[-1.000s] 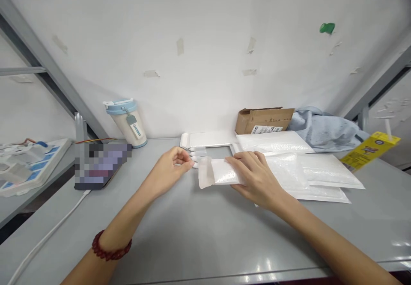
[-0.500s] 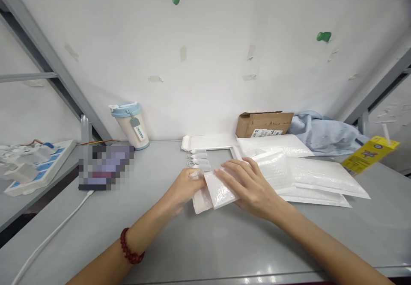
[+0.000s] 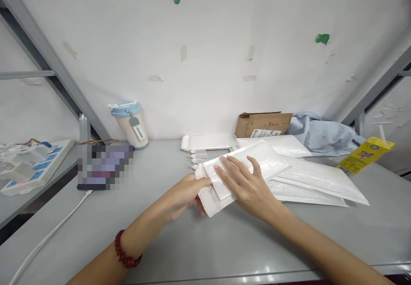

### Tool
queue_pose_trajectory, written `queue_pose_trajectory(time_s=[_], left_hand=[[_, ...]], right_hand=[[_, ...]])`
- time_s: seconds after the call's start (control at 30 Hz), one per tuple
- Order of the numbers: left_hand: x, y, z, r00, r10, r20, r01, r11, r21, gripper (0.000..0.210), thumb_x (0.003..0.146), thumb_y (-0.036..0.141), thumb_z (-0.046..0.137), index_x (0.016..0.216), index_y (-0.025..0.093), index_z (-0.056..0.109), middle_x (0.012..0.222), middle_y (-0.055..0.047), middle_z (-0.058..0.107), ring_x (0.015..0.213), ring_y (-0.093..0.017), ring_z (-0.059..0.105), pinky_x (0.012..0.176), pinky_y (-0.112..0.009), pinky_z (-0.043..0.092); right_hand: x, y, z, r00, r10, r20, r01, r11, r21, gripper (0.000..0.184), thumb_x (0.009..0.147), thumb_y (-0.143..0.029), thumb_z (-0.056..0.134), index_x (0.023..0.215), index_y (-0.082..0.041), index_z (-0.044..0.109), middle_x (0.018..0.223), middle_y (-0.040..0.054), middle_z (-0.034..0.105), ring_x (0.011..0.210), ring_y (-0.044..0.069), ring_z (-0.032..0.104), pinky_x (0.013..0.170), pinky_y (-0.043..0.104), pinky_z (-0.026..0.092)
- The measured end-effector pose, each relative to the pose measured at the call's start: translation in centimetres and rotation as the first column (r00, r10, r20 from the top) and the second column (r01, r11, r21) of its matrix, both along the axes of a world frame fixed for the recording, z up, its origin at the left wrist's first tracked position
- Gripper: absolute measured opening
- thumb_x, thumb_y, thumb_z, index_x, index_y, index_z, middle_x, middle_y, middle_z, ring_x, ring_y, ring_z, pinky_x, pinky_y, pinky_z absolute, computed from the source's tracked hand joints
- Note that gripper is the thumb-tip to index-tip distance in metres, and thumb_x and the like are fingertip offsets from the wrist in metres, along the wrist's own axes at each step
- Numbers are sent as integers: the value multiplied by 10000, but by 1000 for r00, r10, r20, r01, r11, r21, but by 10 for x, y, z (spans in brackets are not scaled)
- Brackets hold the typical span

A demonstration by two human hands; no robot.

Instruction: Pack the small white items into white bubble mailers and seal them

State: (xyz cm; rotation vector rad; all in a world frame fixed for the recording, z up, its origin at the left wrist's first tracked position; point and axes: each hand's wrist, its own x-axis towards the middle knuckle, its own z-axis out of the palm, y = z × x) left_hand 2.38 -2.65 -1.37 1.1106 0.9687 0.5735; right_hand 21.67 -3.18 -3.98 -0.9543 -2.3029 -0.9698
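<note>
A white bubble mailer (image 3: pixel 221 186) is held at an angle above the grey table, its flap end toward the left. My left hand (image 3: pixel 189 191) is closed on that flap end, thumb on top and fingers beneath. Across the mailer's upper face lies my right hand (image 3: pixel 248 184), fingers spread over the bubbly surface; its thumb is hidden, seemingly under the edge. Behind the mailer, several small white items with looped cords (image 3: pixel 197 156) lie in a row, partly covered. To the right rest more white bubble mailers (image 3: pixel 324 178), overlapping one another.
A flat white box (image 3: pixel 208 141) and a cardboard box (image 3: pixel 265 124) stand by the wall. Grey-blue cloth (image 3: pixel 321 133) and a yellow drink carton (image 3: pixel 366 154) are at right. A tumbler (image 3: pixel 130 126), a pixelated phone (image 3: pixel 107 167) with its cable, and a power strip (image 3: pixel 41 165) are at left.
My left hand has shifted from the flap's upper edge onto the flap end, with its thumb now on top. More of the mailer shows, and its flap end has swung slightly toward me.
</note>
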Motion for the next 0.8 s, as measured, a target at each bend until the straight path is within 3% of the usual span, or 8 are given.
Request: queue_pose_trajectory(time_s=[0.1,0.2,0.37,0.47,0.53,0.63,0.7,0.8], left_hand=[[-8,6,3,990,-62,-127,74,993,96,330,805,415,535,676,122,616,609,-47,623,502,-122,557,430,-211,402],[-11,8,8,990,-17,-140,46,977,207,397,823,449,508,618,119,591,577,-48,609,471,-119,558,431,-214,398],[-4,2,7,990,130,-62,-84,872,482,307,851,428,476,903,158,611,811,-47,632,573,-121,582,530,-249,463],[0,-2,-2,958,231,-170,-30,670,742,268,855,329,489,1069,192,575,942,-62,598,710,-137,576,604,-252,482],[1,-3,-10,933,281,-223,72,462,884,273,853,239,479,1108,193,562,1008,-85,560,843,-164,562,673,-267,491],[0,-3,-17,909,322,-264,213,183,960,319,838,137,449,1140,188,540,1094,-116,526,1003,-207,522,787,-329,487],[1,-2,-19,889,336,-310,298,87,951,366,827,138,474,1189,183,505,1164,-131,510,1087,-237,487,856,-377,473],[4,0,-22,856,368,-363,390,-1,921,451,841,158,486,1286,159,411,1249,-144,486,1186,-258,432,953,-425,432]], right_hand=[[2,1,0,1000,-10,-14,10,1000,-26,467,762,2,419,1203,-128,505,1250,179,544,1158,279,483,936,520,286],[4,3,2,999,-27,-26,27,999,-24,523,716,22,420,1205,-146,498,1252,175,542,1157,282,482,935,531,283],[7,4,4,999,-8,-53,10,1000,24,377,795,-36,463,1143,-160,533,1146,143,605,1104,247,514,945,498,296],[7,4,3,999,10,-50,-9,999,36,348,812,-35,458,1128,-154,543,1076,126,632,1039,222,546,941,485,302],[7,4,4,999,12,-45,-9,998,56,335,821,-34,447,1111,-167,550,1038,100,648,988,195,564,951,478,293],[6,5,6,998,7,-56,-1,994,108,313,820,-26,431,1056,-182,567,978,61,671,909,160,583,976,477,263],[6,6,8,996,16,-86,-4,990,138,310,810,-11,420,1023,-174,576,944,51,680,873,147,592,989,476,245],[6,8,10,991,48,-125,-26,985,169,292,806,-3,415,985,-161,583,911,43,686,837,130,599,1004,469,227]])
